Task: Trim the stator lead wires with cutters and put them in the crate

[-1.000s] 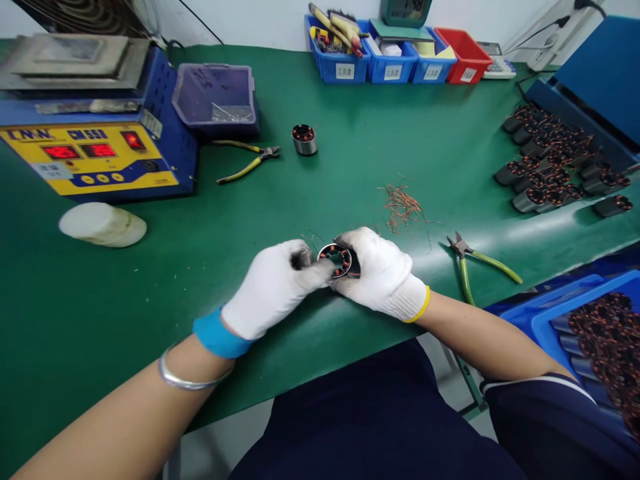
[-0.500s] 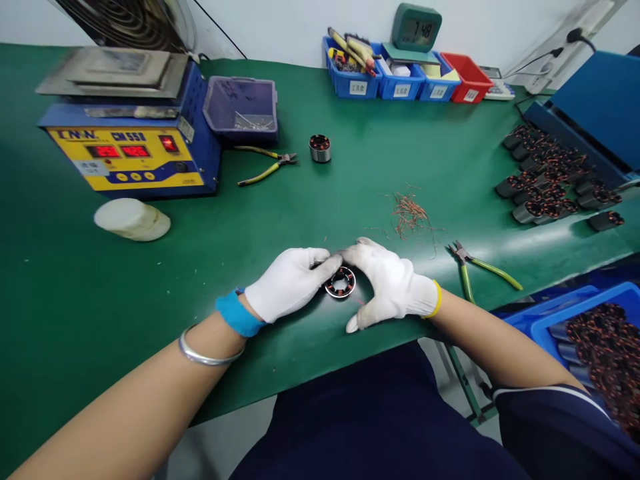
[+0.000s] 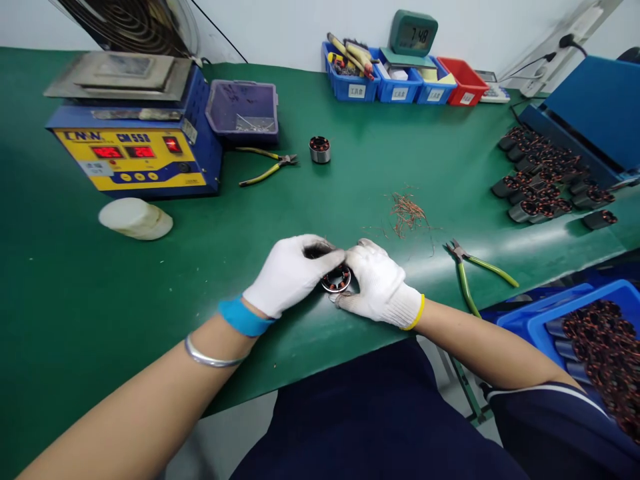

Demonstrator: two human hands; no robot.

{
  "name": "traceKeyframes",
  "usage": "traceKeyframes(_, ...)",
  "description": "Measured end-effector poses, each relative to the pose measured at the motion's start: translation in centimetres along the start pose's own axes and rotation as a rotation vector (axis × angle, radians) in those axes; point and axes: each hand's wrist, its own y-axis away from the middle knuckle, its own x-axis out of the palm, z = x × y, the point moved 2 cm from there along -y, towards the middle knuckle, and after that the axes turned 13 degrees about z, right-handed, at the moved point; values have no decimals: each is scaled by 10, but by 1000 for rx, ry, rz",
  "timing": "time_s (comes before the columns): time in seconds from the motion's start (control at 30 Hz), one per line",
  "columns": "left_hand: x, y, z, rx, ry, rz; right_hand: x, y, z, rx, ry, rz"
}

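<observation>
Between my two white-gloved hands is a motor stator (image 3: 337, 279), a metal ring with copper windings inside. My left hand (image 3: 299, 270) wraps round its left and far side, thumb lying over the upper rim. From the right, my right hand (image 3: 376, 279) closes on it, with fingers at the far side and thumb at the near side. Parts of the stator are hidden by the gloves. A second stator (image 3: 320, 150) stands upright farther back. Green-handled cutters (image 3: 473, 265) lie open to the right of my right hand.
Copper wire scraps (image 3: 407, 212) lie beyond my hands. Yellow-handled cutters (image 3: 270, 167) rest near a blue-yellow control box (image 3: 140, 157) and a purple bin (image 3: 242, 137). Several stators (image 3: 540, 193) stand at right. A blue crate (image 3: 540, 327) of stators sits beside the table. Small bins (image 3: 400, 93) line the wall.
My right hand has closed in on the stator, its thumb coming from apart to the near rim. My left hand has shifted slightly over the ring.
</observation>
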Motion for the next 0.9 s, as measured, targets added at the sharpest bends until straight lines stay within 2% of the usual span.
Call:
traceKeyframes(0.07,10,0,-2,-11,-12,-34,0,-1,1,-3,5,16)
traceKeyframes(0.1,9,-1,-1,-17,5,-120,0,-2,1,-6,-1,18)
traceKeyframes(0.2,-18,-5,7,-26,96,-490,-1,-3,2,11,-31,11)
traceKeyframes(0.23,-29,-5,9,-24,128,-570,-1,-3,2,21,-39,9)
traceKeyframes(0.27,-40,-5,11,-28,144,-602,-1,-3,2,30,-42,9)
traceKeyframes(0.3,-48,-4,11,-53,148,-545,-2,-2,2,37,-43,9)
traceKeyframes(0.37,-51,1,10,-165,22,-249,-2,-2,2,44,-41,5)
traceKeyframes(0.43,-40,7,5,-233,-155,87,-2,-3,2,48,-39,7)
traceKeyframes(0.47,-32,10,2,-227,-218,193,-1,-3,2,49,-38,10)
traceKeyframes(0.5,-26,11,0,-198,-249,236,-1,-4,3,52,-36,12)
traceKeyframes(0.53,-21,11,-2,-164,-256,210,0,-5,4,54,-35,14)
traceKeyframes(0.57,-19,10,-3,-132,-240,129,0,-5,5,59,-36,12)
traceKeyframes(0.67,-27,5,-3,-19,-83,-291,-5,-5,7,69,-57,14)
traceKeyframes(0.7,-32,5,-2,8,-27,-399,-9,-4,7,75,-81,16)
traceKeyframes(0.73,-35,5,-1,17,18,-428,-13,-2,5,74,-123,28)
traceKeyframes(0.77,-36,6,0,7,40,-381,-18,0,3,73,-190,46)
traceKeyframes(0.87,-24,14,-2,-95,-85,-39,-30,3,-10,84,-513,143)
traceKeyframes(0.9,-17,18,-4,-121,-154,29,-33,3,-14,93,-620,169)
